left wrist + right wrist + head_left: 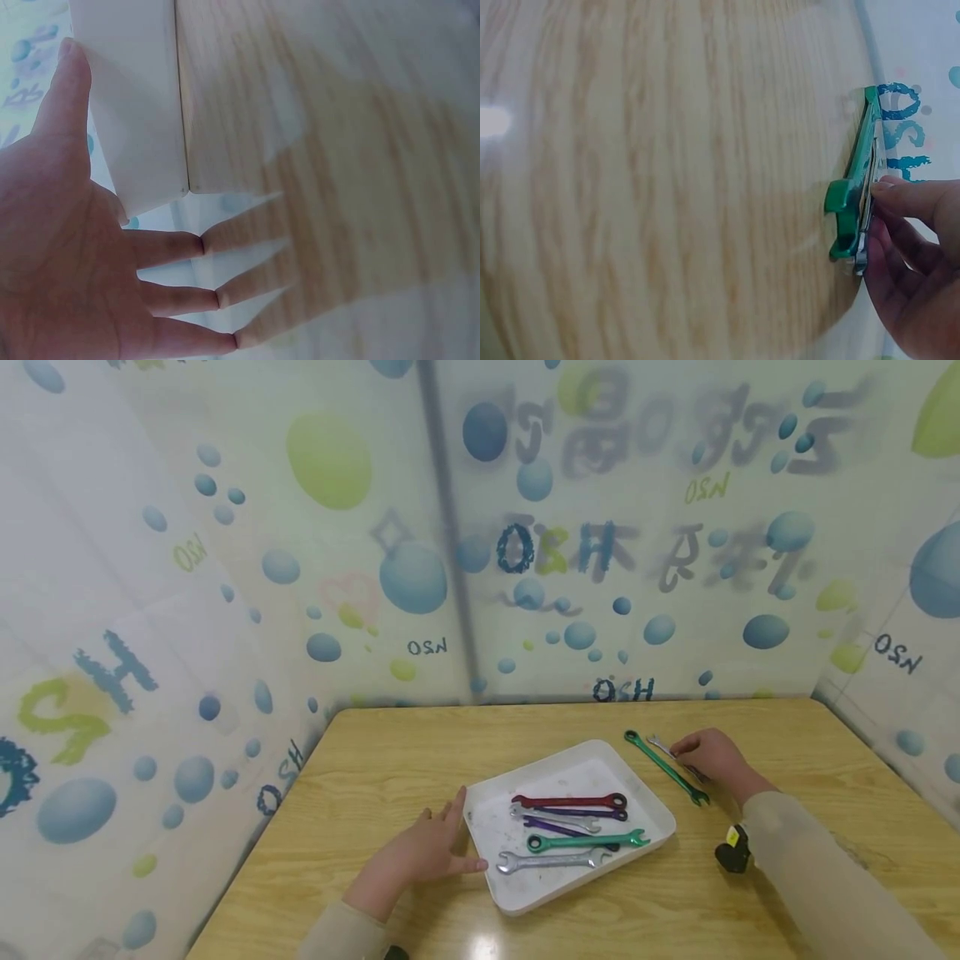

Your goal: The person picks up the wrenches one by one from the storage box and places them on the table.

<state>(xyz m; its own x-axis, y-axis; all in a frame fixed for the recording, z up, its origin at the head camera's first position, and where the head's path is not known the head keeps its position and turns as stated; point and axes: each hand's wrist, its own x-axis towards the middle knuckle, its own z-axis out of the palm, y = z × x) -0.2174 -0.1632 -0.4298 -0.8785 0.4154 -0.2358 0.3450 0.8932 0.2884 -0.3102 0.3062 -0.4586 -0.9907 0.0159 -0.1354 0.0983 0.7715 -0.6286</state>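
Observation:
My right hand (pixel 716 758) pinches a small silver wrench (pixel 659 744) at the table's right side, thumb on top in the right wrist view. Close beside that wrench, on its left, lies a green ratchet wrench (pixel 663 766) on the wood. My left hand (pixel 423 852) has its fingers spread straight, touching the left edge of a white tray (pixel 592 882). Inside the tray are a red wrench (pixel 570 802), a green wrench (pixel 585 842), a large silver wrench (pixel 553 861), a smaller silver wrench (pixel 558 818) and purple wrenches partly covered by others.
The wooden table (pixel 375 760) ends at a white patterned curtain (pixel 525 635) behind and at both sides. A black wrist device (pixel 733 849) with a yellow mark sits at the right sleeve. The tray's raised walls surround the wrenches.

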